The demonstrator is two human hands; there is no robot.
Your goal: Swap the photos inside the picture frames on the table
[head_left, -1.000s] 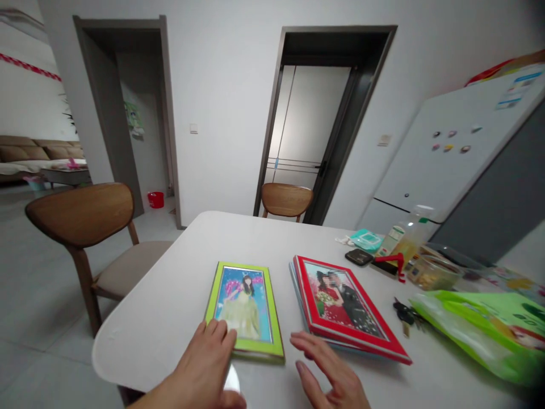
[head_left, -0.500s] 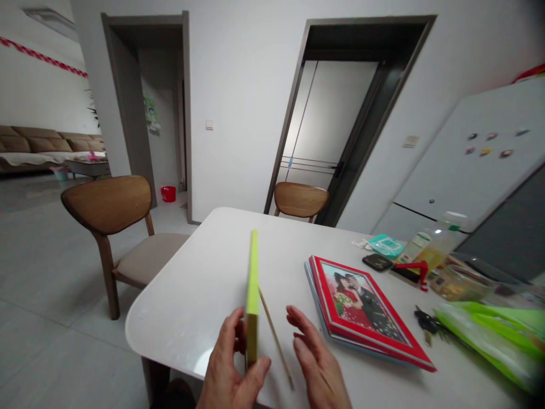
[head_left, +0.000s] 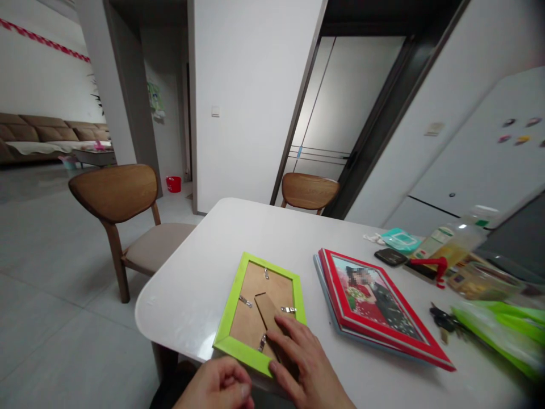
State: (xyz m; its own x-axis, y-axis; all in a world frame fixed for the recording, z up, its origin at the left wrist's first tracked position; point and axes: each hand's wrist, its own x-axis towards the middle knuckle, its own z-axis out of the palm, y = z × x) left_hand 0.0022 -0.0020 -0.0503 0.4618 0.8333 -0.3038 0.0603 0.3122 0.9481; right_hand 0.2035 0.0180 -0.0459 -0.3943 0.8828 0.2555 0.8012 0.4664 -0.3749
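A lime-green picture frame (head_left: 227, 328) lies face down on the white table, showing its brown backing board (head_left: 247, 281) and several metal turn clips (head_left: 246, 301). A brown stand flap (head_left: 266, 307) lies along the middle of the backing. My right hand (head_left: 304, 360) rests over the flap and the frame's lower right part, fingers stretched out; it hides that corner. Close to the frame's near left corner, my left hand (head_left: 221, 383) is curled with the thumb against the fingers, and nothing shows in it.
Right of the green frame is a stack of frames topped by a red photo frame (head_left: 378, 307). Beyond it are a black case (head_left: 390, 257), a wipes pack (head_left: 401, 240), a bottle (head_left: 451, 238), keys (head_left: 445, 321) and a green bag (head_left: 502, 329). A chair (head_left: 123, 199) stands left.
The green frame was upright, edge-on in my left hand; now it lies face down. My left hand has let go and curled. My right hand has moved onto the frame's back.
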